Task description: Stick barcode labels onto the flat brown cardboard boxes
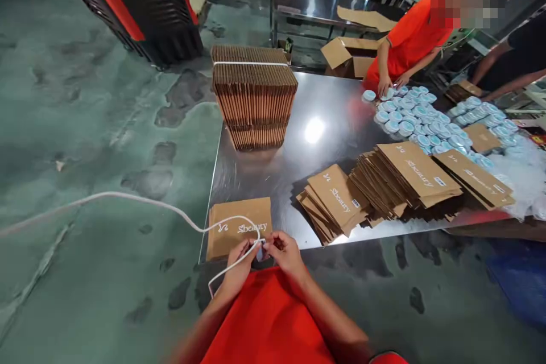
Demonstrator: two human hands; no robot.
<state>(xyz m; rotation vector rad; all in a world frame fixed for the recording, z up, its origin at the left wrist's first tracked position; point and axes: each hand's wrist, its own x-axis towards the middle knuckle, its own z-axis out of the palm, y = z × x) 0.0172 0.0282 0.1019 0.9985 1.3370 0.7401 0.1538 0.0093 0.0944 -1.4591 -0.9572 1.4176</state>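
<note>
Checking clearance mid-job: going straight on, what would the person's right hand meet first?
The right hand would likely meet the thin white cord's end at its fingertips first, then the left hand; depth is unclear here.

The bench [256, 193] is polished steel, smooth and glossy, with faint scratches. The flat cartons [255, 96] are matt brown corrugated card, rough along their fluted edges. The cord [128, 198] is smooth and white, though its material is hard to tell. The round tubs [405, 125] look like glossy plastic. The film [516, 176] is crinkled clear plastic, the apron [267, 318] matt red cloth, and the floor [85, 125] worn, shiny green paint.
</note>
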